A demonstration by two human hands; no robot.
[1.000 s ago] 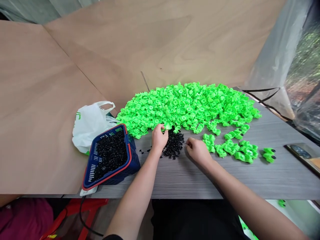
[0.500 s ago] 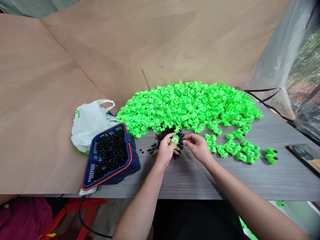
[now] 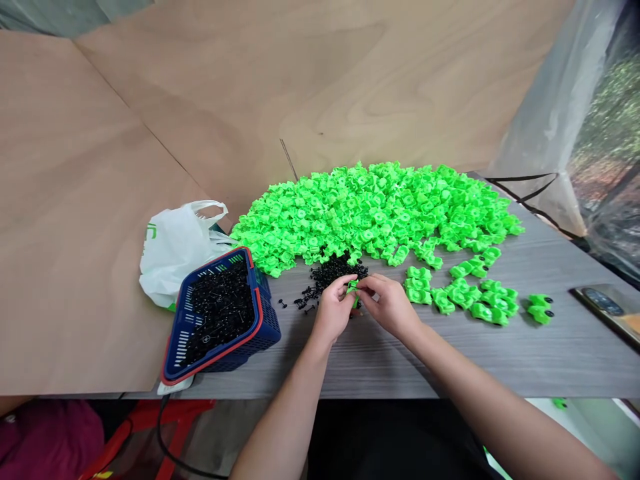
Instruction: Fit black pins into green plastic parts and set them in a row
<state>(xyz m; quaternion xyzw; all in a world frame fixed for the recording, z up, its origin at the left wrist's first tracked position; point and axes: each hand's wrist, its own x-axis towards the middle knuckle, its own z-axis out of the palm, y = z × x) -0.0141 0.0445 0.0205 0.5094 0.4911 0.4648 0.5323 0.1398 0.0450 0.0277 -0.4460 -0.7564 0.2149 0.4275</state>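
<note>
My left hand point(image 3: 334, 310) is closed round a small green toy car body point(image 3: 353, 285), held above the table. The fingers of my right hand point(image 3: 387, 303) are pinched together at the car body's right side, on a small black wheel axle that is mostly hidden by the fingertips. Just behind and below both hands lies a loose pile of black wheel axles point(image 3: 333, 269). Beyond it spreads a big heap of green toy car bodies point(image 3: 370, 207). Right of my hands, several green cars point(image 3: 463, 293) sit in a group, some with black wheels showing.
At the left stands a blue basket point(image 3: 270, 320) with a red rim, full of black wheel axles. A white plastic bag point(image 3: 173, 250) is behind it. A metallic device with a dark oval panel point(image 3: 603, 301) lies at the right edge. Wooden boards point(image 3: 320, 87) wall the back.
My right hand has moved left to meet the car body in my left hand, which has turned. The view has shifted slightly.
</note>
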